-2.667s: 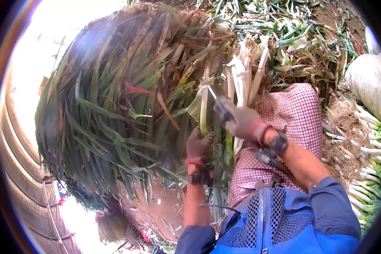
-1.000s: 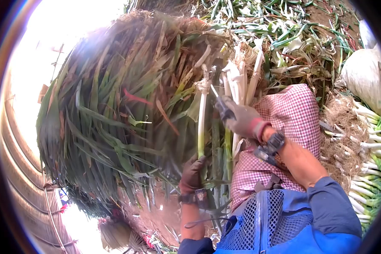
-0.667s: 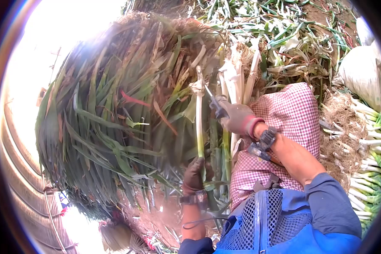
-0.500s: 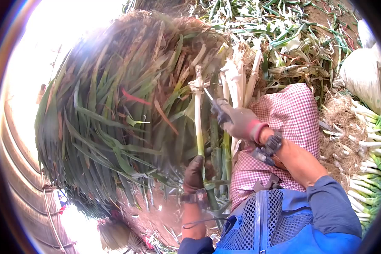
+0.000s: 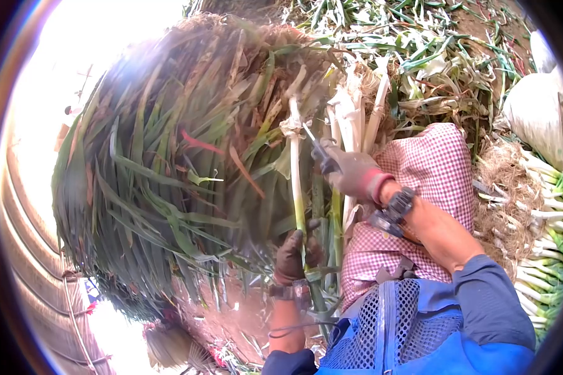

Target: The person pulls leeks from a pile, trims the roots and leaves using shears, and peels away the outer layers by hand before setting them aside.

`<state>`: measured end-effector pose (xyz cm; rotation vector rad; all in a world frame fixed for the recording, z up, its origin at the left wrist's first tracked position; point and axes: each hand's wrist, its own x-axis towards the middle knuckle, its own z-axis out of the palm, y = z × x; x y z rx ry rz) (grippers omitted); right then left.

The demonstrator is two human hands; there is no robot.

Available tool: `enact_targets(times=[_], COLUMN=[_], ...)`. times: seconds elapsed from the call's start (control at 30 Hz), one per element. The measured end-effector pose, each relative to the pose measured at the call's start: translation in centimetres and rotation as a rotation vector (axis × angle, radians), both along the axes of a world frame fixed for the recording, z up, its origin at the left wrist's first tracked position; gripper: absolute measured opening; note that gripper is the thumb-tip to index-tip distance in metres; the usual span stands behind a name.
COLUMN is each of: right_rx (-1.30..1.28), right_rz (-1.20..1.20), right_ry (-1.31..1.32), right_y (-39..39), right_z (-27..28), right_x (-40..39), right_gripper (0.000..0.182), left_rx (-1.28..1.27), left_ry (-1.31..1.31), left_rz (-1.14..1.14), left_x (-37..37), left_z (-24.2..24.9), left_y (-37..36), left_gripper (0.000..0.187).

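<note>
My left hand (image 5: 293, 257), in a dark glove, is closed around the green part of a long green onion (image 5: 296, 178). The onion stands nearly upright in view, white shaft and root end at the top, with loose skin bunched below that end. In my right hand (image 5: 351, 170), gloved in grey with a red cuff, is a small knife (image 5: 311, 134). Its thin blade points up and left, close beside the bunched skin; whether it touches cannot be made out. Several white onion stalks (image 5: 348, 119) stand just behind the right hand.
A big heap of green onions (image 5: 162, 150) fills the left. Red-checked cloth (image 5: 428, 159) covers my lap. Trimmed onions (image 5: 547, 250) lie in a row at right, beside a pale sack (image 5: 537, 112). Leaf scraps (image 5: 413, 56) cover the ground behind.
Both hands have shifted only slightly; the right hand and knife sit a little lower and further right. The left fingers have moved a bit on the onion, which stays held in about the same place.
</note>
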<state>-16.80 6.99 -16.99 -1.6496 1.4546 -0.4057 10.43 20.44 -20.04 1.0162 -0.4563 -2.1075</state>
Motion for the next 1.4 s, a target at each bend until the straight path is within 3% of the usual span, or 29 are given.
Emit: enact_targets(times=[0.03, 0.07, 0.17, 0.37, 0.47, 0.53, 0.6, 0.63, 0.7, 0.77, 0.8, 0.87, 0.9, 0.93, 1.0, 1.03, 1.1, 1.17, 1.23, 1.3, 1.4], right_rx=[0.167, 0.167, -0.056, 0.06, 0.152, 0.073, 0.019, 0.054, 0.076, 0.027, 0.152, 0.045, 0.123, 0.163, 0.112, -0.033, -0.01, 0.063, 0.121, -0.049, 0.021], right_rz=[0.041, 0.041, 0.087, -0.028, -0.066, -0.086, -0.083, -0.089, -0.096, -0.041, 0.023, 0.031, -0.019, -0.127, -0.261, -0.296, -0.279, -0.195, -0.04, -0.031, 0.054], right_ry=[-0.04, -0.039, -0.018, 0.032, 0.017, -0.004, -0.028, 0.002, 0.036, -0.061, -0.055, -0.032, -0.023, -0.013, 0.023, 0.051, 0.051, 0.011, -0.067, -0.088, -0.052], right_y=[1.1, 2.2, 4.2, -2.0, -3.5, -3.8, -3.6, -3.6, -3.6, -1.6, -1.3, -0.7, -0.6, -0.6, -0.6, -0.1, 0.5, 1.6, 2.9, 4.5, 5.2], right_z=[1.2, 1.1, -0.1, 0.9, 1.8, 0.8, -0.2, -0.8, 0.1, 1.2, 2.3, -0.8, -0.3, 0.2, -0.9, -1.8, -1.7, -0.8, 0.8, -1.3, 0.7], right_x=[-0.5, -0.4, -0.1, 1.1, 0.7, 0.4, 0.7, 0.8, 0.5, 0.5, 0.5, 0.8, 0.3, -0.1, -1.1, -1.3, -1.3, -0.9, -0.2, 1.2, 1.4], right_gripper=[0.083, 0.083, 0.081, 0.08, 0.078, 0.077, 0.077, 0.077, 0.078, 0.08, 0.083, 0.084, 0.083, 0.082, 0.078, 0.075, 0.075, 0.079, 0.083, 0.084, 0.085], left_rx=[0.021, 0.021, -0.018, 0.019, -0.01, -0.147, -0.103, -0.081, -0.072, -0.245, -0.244, -0.39, -0.17, -0.163, -0.417, -0.392, -0.247, -0.694, -0.843, -1.034, -0.898], left_ry=[0.047, 0.048, 0.131, -0.026, -0.211, -0.415, -0.369, -0.511, -0.649, -0.811, -0.811, -1.209, -0.712, -0.716, -1.39, -1.076, -1.016, -1.374, -1.691, -2.074, -2.178], left_rz=[0.015, 0.015, -0.035, 0.015, -0.025, -0.173, -0.155, -0.147, -0.134, -0.216, -0.214, -0.37, -0.128, -0.121, -0.8, -0.6, -0.354, -0.289, -0.15, -0.188, -0.184], left_x=[0.1, 0.1, 0.2, -0.4, -0.6, -0.5, -0.7, -1.0, -1.2, -1.1, -1.3, -2.6, -3.9, -3.8, -5.0, -3.8, -0.5, 3.0, 4.2, 7.0, 6.5], left_z=[-0.2, -0.3, -0.5, 0.6, 0.7, 0.5, 0.5, 0.3, -0.8, -2.1, -2.1, -2.2, -2.2, -1.7, 2.1, 2.6, 2.4, 2.0, 3.8, 2.3, 0.8], left_y=[0.0, -0.1, -0.2, -0.1, 0.1, -0.1, 0.1, 0.3, -0.1, 0.9, 1.7, 3.6, 4.4, 4.7, 4.0, 3.4, 0.7, -5.3, -11.7, -16.8, -20.3], left_gripper=[0.056, 0.056, 0.063, 0.054, 0.058, 0.054, 0.048, 0.044, 0.041, 0.034, 0.034, 0.033, 0.034, 0.034, 0.041, 0.042, 0.039, 0.035, 0.032, 0.033, 0.035])
